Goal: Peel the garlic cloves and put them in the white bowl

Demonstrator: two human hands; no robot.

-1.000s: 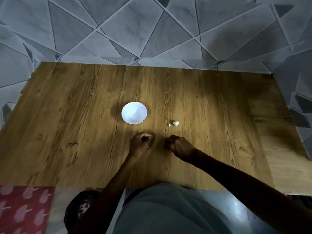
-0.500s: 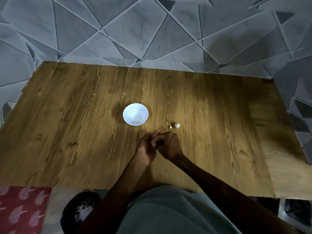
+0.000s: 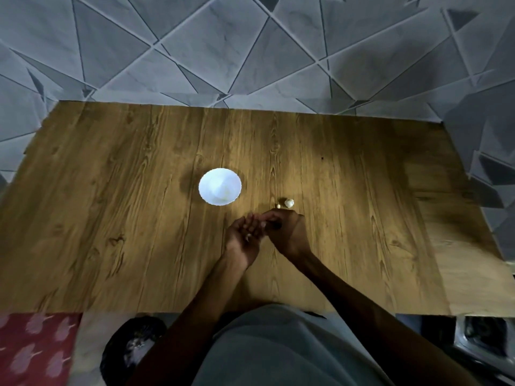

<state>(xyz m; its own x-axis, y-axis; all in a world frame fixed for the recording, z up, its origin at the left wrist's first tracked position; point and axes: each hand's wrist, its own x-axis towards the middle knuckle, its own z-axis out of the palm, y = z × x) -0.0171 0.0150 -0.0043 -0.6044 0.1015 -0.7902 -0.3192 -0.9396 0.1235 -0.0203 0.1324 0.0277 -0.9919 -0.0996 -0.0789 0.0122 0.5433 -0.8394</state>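
The white bowl (image 3: pixel 220 186) stands on the wooden table (image 3: pixel 111 204), left of centre. To its right lie a pale garlic clove (image 3: pixel 289 203) and a tiny pale bit (image 3: pixel 277 205). Just in front of them my two hands meet above the table. My left hand (image 3: pixel 245 238) is turned palm up with relaxed fingers, and a small pale piece (image 3: pixel 248 235) lies in the palm. My right hand (image 3: pixel 287 232) has curled fingers whose tips reach the left hand's fingers. Shadow hides whether they pinch anything.
A grey tiled floor surrounds the table on the far side and to both sides. By the near edge are a red patterned cloth (image 3: pixel 33 346) at the left and a dark round object (image 3: pixel 133 344) beside it. A metal object (image 3: pixel 485 338) sits at the lower right.
My hands were apart with curled fingers a second ago. They have come together, and the left hand has turned palm up and opened.
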